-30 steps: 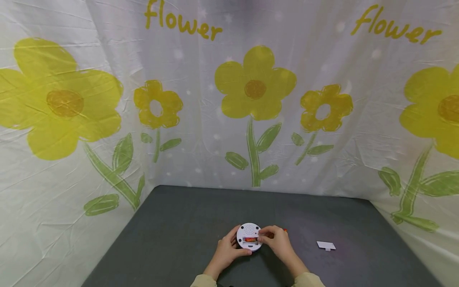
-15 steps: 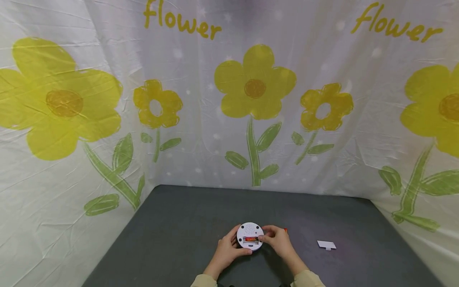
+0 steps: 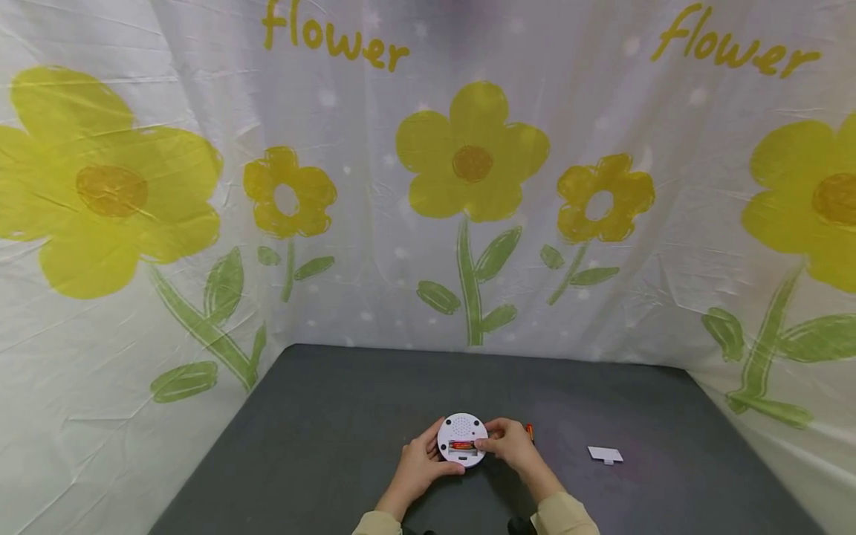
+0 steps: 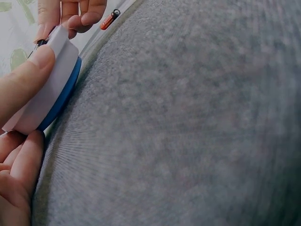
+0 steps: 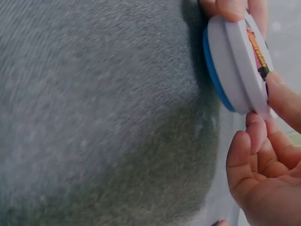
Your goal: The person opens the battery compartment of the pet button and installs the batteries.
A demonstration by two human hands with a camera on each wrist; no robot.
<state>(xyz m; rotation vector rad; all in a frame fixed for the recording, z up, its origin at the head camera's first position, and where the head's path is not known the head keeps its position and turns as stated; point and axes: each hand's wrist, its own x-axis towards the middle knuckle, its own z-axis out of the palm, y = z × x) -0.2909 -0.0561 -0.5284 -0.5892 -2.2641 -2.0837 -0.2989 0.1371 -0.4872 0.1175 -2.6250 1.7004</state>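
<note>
- Left hand is gripping the white round device by its rim, thumb along the near edge, fingers behind.
- Right hand is pinching the opposite side of the device: thumb tip is lying at the end of the battery, fingers are curling against the rim.
- I'm seeing the device between both hands, over the near part of the dark surface, with its holed face and battery compartment turning toward the head camera. Blue band is showing on its far side.
- Can't tell from here whether the battery is seating fully; the thumb is covering its right end.
- Loose battery is lying just past the right hand, partly hidden. White cover is lying well apart on the right, tab toward the near side.
- Main risk I'm watching: thumb sliding off the battery end, letting it spring up or sit crooked.
- Left grip is looking edge-only; a hard push from the right thumb could be twisting the device out of it.
- Also minding the loose battery: it's lying close to the right hand, so a knuckle brushing it could be sending it rolling.
</note>
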